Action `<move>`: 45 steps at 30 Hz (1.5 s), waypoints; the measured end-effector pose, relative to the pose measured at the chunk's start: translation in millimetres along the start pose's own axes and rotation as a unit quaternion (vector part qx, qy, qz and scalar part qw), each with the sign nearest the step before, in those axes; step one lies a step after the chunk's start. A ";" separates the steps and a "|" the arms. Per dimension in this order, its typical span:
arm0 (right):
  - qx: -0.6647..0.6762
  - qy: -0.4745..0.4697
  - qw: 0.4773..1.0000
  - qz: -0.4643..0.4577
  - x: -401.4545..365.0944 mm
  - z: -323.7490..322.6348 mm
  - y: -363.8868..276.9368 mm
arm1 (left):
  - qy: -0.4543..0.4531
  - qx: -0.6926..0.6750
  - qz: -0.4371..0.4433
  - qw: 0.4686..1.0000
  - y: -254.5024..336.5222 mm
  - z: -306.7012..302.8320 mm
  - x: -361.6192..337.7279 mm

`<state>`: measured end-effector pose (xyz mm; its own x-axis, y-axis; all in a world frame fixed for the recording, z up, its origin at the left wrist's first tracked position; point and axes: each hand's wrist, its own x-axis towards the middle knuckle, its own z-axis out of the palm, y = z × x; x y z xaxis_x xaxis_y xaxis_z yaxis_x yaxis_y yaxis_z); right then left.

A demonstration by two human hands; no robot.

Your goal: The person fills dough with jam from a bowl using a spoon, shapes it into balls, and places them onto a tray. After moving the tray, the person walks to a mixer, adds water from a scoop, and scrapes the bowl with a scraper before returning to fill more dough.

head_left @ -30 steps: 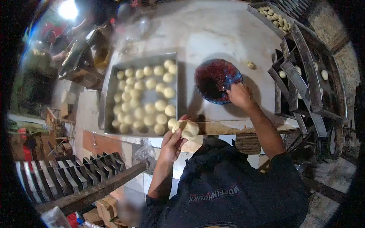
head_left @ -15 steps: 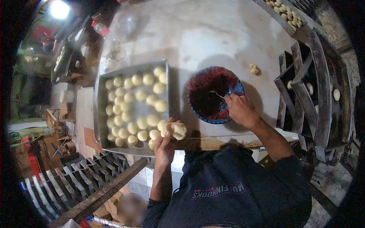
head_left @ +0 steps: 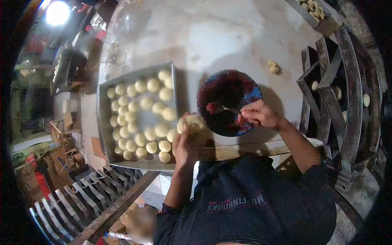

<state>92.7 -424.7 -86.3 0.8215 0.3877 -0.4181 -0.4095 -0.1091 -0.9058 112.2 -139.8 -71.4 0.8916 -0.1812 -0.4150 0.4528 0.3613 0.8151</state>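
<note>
In my left hand sits a pale, soft dough piece, held at the tray's right edge, with the fingers curled around it. Between the fingertips of my right hand is a spoon, its tip loaded with a lump of dark red filling. The spoon is over a blue bowl, whose inside is smeared with more of this crumbly red filling. To the left, a metal tray carries several rows of round dough balls.
A small dough scrap lies on the pale tabletop beyond the bowl. Dark metal trays are stacked crosswise at the right, some with dough pieces inside. Another filled tray is at the far right corner. A metal rack stands lower left.
My right hand has lifted the spoon out of the filling with a red lump on it. My left hand has brought the dough piece slightly up, closer to the bowl.
</note>
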 end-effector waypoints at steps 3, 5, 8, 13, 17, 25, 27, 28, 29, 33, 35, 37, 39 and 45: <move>-0.295 0.213 0.881 -0.301 -9.3 44.8 19.9 | -0.063 -0.071 -0.116 0.989 -0.4 25.1 7.8; -0.417 0.261 0.815 -0.307 -12.9 56.0 32.1 | -0.068 -0.104 -0.133 0.983 -6.7 26.4 13.7; -0.535 0.304 0.743 -0.261 -25.7 66.4 37.2 | -0.057 -0.112 -0.135 0.983 -10.0 18.5 14.3; -0.557 0.308 0.763 -0.113 -43.1 64.5 19.3 | -0.068 -0.082 -0.009 0.994 3.2 2.7 4.3; -0.284 0.368 0.836 -0.293 -10.9 104.7 -14.6 | -0.135 -0.119 0.009 0.984 8.2 9.9 -17.4; 0.101 0.320 0.872 -0.355 13.2 196.9 -47.8 | -0.063 0.170 0.316 0.931 -2.4 -14.4 -63.4; -0.234 0.364 0.786 -0.442 -7.5 222.3 -75.7 | -0.042 0.411 0.395 0.821 0.8 -30.3 -86.7; -0.216 0.348 0.805 -0.429 -17.2 240.9 -84.6 | -0.039 0.392 0.445 0.804 5.2 -33.4 -101.8; -0.242 0.362 0.784 -0.443 -22.6 255.2 -89.4 | -0.021 0.388 0.457 0.800 11.8 -37.3 -117.4; -0.285 0.365 0.710 -0.530 -47.7 303.1 -94.2 | -0.092 0.061 0.389 0.915 39.2 -62.0 -184.5; -0.293 0.279 0.698 -0.590 -63.7 322.7 -94.4 | -0.140 -0.063 0.353 0.923 30.9 -95.6 -200.3; -0.285 0.272 0.745 -0.538 -81.0 339.5 -92.6 | -0.145 0.000 0.370 0.918 25.3 -123.9 -214.7; -0.255 0.261 0.823 -0.435 -94.4 349.9 -92.7 | -0.118 0.006 0.393 0.912 21.5 -126.8 -227.7; -0.059 0.178 0.932 -0.311 -112.2 366.4 -71.2 | -0.003 0.308 0.603 0.736 4.4 -130.5 -243.6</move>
<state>-115.6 -125.0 50.4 0.9735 0.0845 0.2126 0.2189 -0.0732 -0.9730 -103.3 25.3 -19.5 0.6442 -0.0734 0.7613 -0.7551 -0.2193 0.6178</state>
